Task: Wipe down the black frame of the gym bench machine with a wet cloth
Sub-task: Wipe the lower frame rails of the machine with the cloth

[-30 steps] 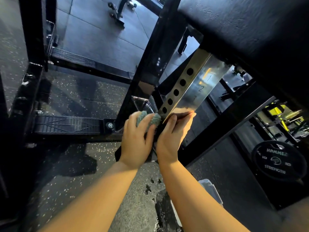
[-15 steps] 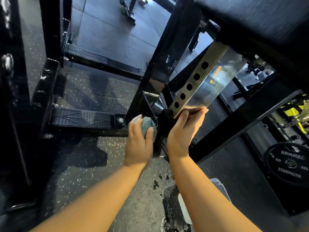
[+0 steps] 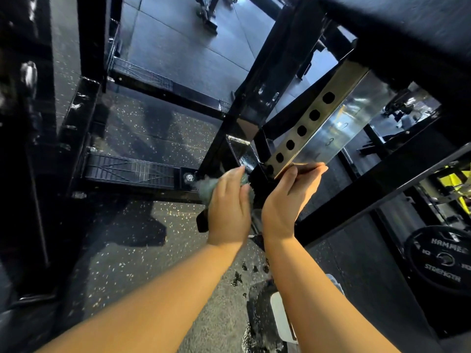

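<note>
Here the left hand (image 3: 227,208) grips a bunched grey-green cloth (image 3: 207,185), fingers curled over it, pressing it against the black frame (image 3: 254,115) low down, where the slanted upright meets a glossy bracket. The cloth shows beyond the fingers on the far left side of the hand. Just beside it, the right hand (image 3: 288,200) holds the bottom end of a shiny steel adjustment bar (image 3: 339,123), thumb on the near face and fingers wrapped under its lower edge. The bar slopes up to the right, with a row of round holes along one face and faint numbers on the other. Behind the hands a ribbed black footplate (image 3: 130,169) lies on the speckled rubber floor (image 3: 122,263). Wet dark splashes (image 3: 239,276) mark the floor between the forearms. At the right edge a black weight plate (image 3: 443,261) bears white lettering.
</note>
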`<state>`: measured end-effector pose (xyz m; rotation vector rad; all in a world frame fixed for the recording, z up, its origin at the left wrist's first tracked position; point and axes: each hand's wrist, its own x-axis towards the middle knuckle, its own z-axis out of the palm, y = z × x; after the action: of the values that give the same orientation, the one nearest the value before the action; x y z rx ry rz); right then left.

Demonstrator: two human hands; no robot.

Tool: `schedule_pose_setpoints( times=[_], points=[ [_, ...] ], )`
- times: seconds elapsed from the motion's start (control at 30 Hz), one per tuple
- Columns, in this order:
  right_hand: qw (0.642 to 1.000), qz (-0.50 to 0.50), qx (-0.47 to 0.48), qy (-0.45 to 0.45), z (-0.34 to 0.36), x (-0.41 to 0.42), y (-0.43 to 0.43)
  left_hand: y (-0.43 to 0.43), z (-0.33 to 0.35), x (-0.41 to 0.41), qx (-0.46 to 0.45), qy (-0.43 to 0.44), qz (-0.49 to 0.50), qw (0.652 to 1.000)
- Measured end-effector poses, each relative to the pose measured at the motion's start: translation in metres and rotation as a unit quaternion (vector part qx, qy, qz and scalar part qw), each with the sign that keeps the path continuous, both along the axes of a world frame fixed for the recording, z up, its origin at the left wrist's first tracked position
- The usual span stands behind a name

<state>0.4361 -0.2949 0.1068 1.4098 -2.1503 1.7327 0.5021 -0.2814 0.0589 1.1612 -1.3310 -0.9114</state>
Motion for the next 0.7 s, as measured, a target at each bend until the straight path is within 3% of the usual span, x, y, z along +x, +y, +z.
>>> schedule_pose_setpoints(
  times=[0.07,0.17,0.27,0.4,0.5,0.6,0.7],
  points=[
    [1.0,0.004,0.013,-0.001,0.0,-0.001,0.002,0.003,-0.014,0.001,-0.015,-0.017,-0.003,1.0],
    [0.998,0.033,0.042,-0.02,0.004,-0.003,0.009,0.027,-0.059,0.013,0.096,-0.017,0.038,0.995],
    [0.994,0.074,0.079,-0.002,0.008,-0.019,0.017,0.028,-0.057,0.013,0.181,0.023,0.048,0.982],
    [0.989,0.102,0.103,0.007,0.013,-0.025,0.028,-0.002,0.007,0.003,0.011,0.006,0.032,0.999],
    [0.991,0.091,0.09,0.038,0.013,-0.023,0.023,-0.025,0.039,-0.003,-0.076,-0.107,-0.008,0.991],
    [0.99,0.079,0.103,0.053,0.012,-0.019,0.022,-0.02,0.033,-0.003,-0.062,-0.177,0.008,0.982],
    [0.991,0.078,0.094,0.054,0.01,-0.021,0.025,0.008,-0.001,-0.005,-0.17,-0.284,0.033,0.943]
  ],
)
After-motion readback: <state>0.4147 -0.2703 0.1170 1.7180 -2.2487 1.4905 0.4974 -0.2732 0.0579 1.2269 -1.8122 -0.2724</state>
